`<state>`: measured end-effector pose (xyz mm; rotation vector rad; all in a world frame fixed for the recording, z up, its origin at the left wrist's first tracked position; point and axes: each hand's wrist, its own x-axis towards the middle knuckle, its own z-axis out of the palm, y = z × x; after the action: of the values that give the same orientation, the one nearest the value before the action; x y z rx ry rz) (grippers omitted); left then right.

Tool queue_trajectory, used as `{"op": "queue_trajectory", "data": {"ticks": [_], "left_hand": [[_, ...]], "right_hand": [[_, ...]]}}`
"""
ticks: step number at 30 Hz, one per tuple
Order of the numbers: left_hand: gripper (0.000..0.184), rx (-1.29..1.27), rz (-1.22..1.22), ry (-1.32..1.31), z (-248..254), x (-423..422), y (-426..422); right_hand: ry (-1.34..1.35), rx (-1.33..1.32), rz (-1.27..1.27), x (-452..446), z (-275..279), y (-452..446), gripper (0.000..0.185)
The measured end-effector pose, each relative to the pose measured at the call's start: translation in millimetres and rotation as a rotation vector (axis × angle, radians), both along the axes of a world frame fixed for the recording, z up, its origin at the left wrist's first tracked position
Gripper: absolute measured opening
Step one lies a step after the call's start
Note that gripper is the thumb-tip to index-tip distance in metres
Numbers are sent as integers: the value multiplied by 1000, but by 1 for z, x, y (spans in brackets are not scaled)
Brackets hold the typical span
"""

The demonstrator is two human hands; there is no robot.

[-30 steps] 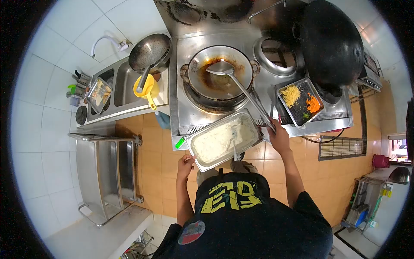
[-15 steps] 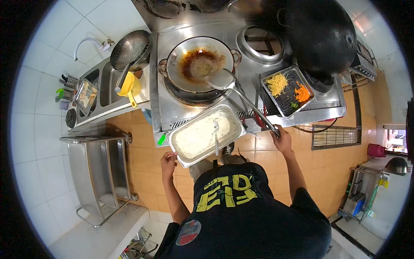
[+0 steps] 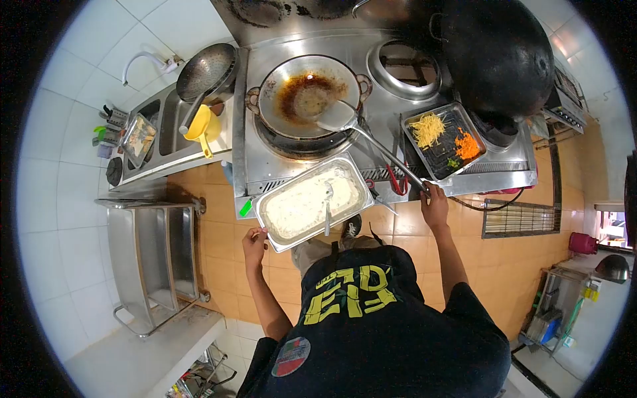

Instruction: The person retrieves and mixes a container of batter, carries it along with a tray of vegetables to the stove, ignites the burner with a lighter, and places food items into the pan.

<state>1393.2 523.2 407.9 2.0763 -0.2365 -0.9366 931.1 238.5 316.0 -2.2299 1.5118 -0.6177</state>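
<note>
My right hand (image 3: 434, 205) is closed round the end of a long-handled metal spatula (image 3: 391, 156), whose blade lies inside the right part of a wok (image 3: 306, 93) with brown residue. My left hand (image 3: 255, 246) pinches the near left corner of a rectangular metal pan (image 3: 292, 229) of pale, creamy food. A spoon (image 3: 328, 211) rests in that pan with its handle over the near edge. To the right of the wok, a dark tray (image 3: 438, 160) holds yellow shreds (image 3: 428, 131), orange shreds (image 3: 467, 145) and a little green.
A big black wok (image 3: 497, 60) leans over the right of the stove (image 3: 262, 176). Red-handled tongs (image 3: 397, 180) lie by the front edge. On the left are a yellow jug (image 3: 205, 124), a perforated ladle (image 3: 207, 69), a sink (image 3: 174, 123) and a metal cart (image 3: 154, 259).
The view has shifted, so the stove appears further left. The spatula blade has moved from the wok's middle toward its near right side, and the right hand has drawn back with the handle.
</note>
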Motion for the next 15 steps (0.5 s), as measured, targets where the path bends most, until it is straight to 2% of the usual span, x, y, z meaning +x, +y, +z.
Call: {"op": "queue_trajectory", "data": {"ticks": [3, 7, 9, 12, 15], "left_hand": [[23, 18, -9, 5, -3, 2, 1], [24, 38, -15, -17, 1, 1, -2], [24, 47, -7, -45, 4, -4, -3], [23, -6, -4, 5, 3, -4, -2], [23, -4, -5, 10, 4, -3, -2]], "right_hand": [[94, 25, 17, 3, 1, -3, 30], [19, 170, -3, 13, 8, 0, 31], [-35, 187, -25, 16, 20, 5, 37], [88, 287, -116, 34, 60, 8, 52], [110, 233, -141, 39, 44, 10, 66]]}}
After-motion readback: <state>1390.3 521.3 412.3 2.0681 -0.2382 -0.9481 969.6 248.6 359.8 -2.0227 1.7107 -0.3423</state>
